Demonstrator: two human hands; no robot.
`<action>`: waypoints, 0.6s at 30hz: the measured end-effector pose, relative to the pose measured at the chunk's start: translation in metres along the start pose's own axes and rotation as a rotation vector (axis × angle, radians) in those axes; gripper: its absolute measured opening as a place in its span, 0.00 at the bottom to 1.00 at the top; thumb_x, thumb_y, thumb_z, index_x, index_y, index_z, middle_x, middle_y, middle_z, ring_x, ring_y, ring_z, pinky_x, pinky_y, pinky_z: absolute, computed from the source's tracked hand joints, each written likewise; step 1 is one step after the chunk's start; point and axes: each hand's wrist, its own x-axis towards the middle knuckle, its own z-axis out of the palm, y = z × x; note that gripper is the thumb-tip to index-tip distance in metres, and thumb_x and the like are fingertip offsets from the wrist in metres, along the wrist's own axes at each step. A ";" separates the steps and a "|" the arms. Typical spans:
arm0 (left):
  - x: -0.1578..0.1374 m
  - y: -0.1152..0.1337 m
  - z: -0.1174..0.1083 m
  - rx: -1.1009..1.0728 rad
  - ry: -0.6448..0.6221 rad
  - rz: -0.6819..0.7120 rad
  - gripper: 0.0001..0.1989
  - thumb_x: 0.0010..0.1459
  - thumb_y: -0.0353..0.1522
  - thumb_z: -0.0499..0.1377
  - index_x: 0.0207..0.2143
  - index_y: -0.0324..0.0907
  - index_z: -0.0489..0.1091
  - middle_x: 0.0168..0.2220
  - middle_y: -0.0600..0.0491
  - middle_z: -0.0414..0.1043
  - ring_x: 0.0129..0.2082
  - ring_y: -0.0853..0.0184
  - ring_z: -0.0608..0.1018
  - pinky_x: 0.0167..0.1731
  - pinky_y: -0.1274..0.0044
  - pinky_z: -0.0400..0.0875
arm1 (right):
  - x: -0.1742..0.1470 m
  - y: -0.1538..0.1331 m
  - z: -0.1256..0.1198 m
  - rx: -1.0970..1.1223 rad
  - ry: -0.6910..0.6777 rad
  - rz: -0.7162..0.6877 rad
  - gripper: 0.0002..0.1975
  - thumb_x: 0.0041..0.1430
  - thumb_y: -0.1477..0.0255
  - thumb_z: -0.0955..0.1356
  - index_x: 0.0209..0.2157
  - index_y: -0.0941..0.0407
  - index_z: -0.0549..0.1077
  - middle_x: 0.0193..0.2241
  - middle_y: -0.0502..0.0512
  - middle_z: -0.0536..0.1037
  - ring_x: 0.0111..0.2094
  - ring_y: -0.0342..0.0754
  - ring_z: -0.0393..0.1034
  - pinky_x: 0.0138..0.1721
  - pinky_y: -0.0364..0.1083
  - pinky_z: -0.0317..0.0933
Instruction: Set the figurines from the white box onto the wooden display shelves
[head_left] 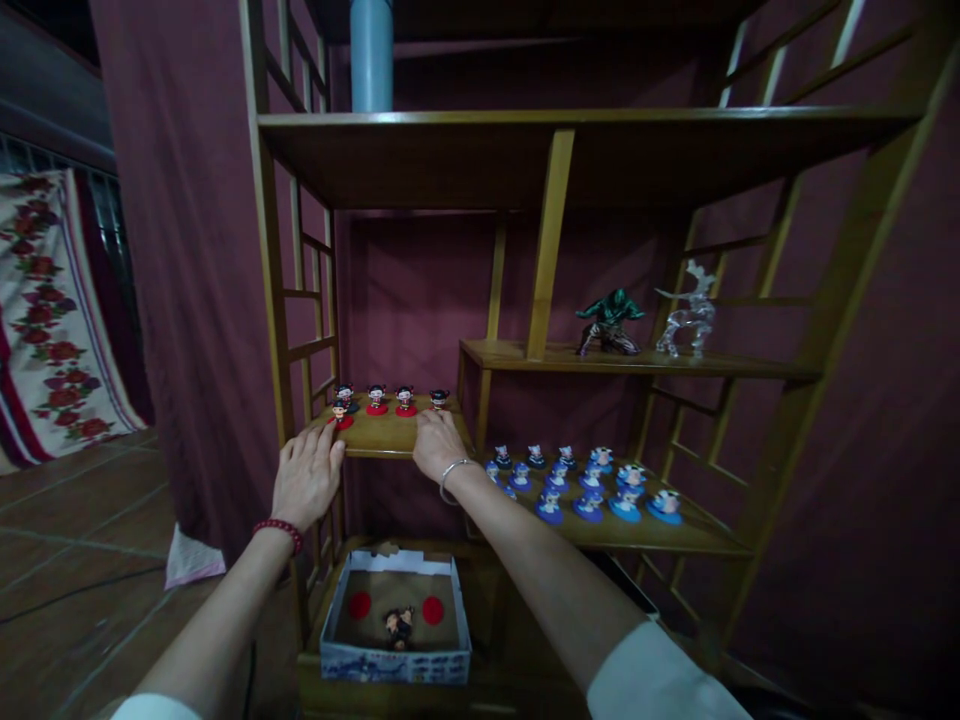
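Observation:
On the left shelf (375, 438) stand several small black-haired figurines on round bases, most of them red. My right hand (439, 443) is closed around the lower part of the rightmost figurine (439, 397), whose head shows above my fingers. My left hand (309, 475) lies with fingers stretched out at the shelf's front left edge, its tips close to the front-left figurine (341, 412). Two figurines (391, 400) stand between the hands, towards the back. Below, an open cardboard box (396, 665) holds loose figurines (399, 626) and two red discs (433, 610).
Several blue and purple figurines (555, 500) stand in rows on the lower right shelf. Above them are a dark green crouching figure (611, 320) and a clear deer-like figure (688, 315). A wooden upright (551, 245) divides the shelves. A blue cylinder (372, 55) stands on top.

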 end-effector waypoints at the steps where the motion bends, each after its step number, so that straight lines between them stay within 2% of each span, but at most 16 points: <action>1: 0.000 0.000 0.000 0.005 -0.003 -0.001 0.23 0.59 0.37 0.39 0.49 0.35 0.61 0.44 0.43 0.68 0.46 0.59 0.67 0.44 0.67 0.57 | 0.002 0.001 0.001 0.007 -0.029 -0.011 0.18 0.49 0.79 0.59 0.43 0.65 0.67 0.44 0.64 0.68 0.48 0.50 0.56 0.48 0.46 0.48; 5: 0.000 0.000 0.001 0.014 -0.009 0.002 0.22 0.59 0.37 0.39 0.49 0.35 0.61 0.44 0.43 0.68 0.45 0.60 0.67 0.44 0.68 0.57 | 0.007 0.005 0.004 0.027 -0.128 0.023 0.22 0.53 0.76 0.57 0.50 0.66 0.61 0.46 0.65 0.67 0.48 0.50 0.59 0.47 0.46 0.50; 10: 0.001 -0.001 0.003 0.012 0.005 0.017 0.22 0.59 0.37 0.39 0.48 0.37 0.62 0.44 0.43 0.68 0.45 0.60 0.67 0.44 0.67 0.58 | 0.008 0.010 0.002 0.018 -0.177 0.036 0.22 0.57 0.70 0.54 0.50 0.64 0.62 0.50 0.66 0.64 0.52 0.52 0.56 0.49 0.50 0.50; 18: 0.001 0.000 0.004 0.013 -0.007 0.014 0.21 0.59 0.37 0.40 0.48 0.36 0.62 0.44 0.44 0.68 0.45 0.59 0.67 0.44 0.67 0.57 | 0.016 0.016 0.005 0.001 -0.187 -0.105 0.22 0.57 0.71 0.53 0.50 0.67 0.61 0.52 0.67 0.61 0.54 0.50 0.53 0.52 0.48 0.48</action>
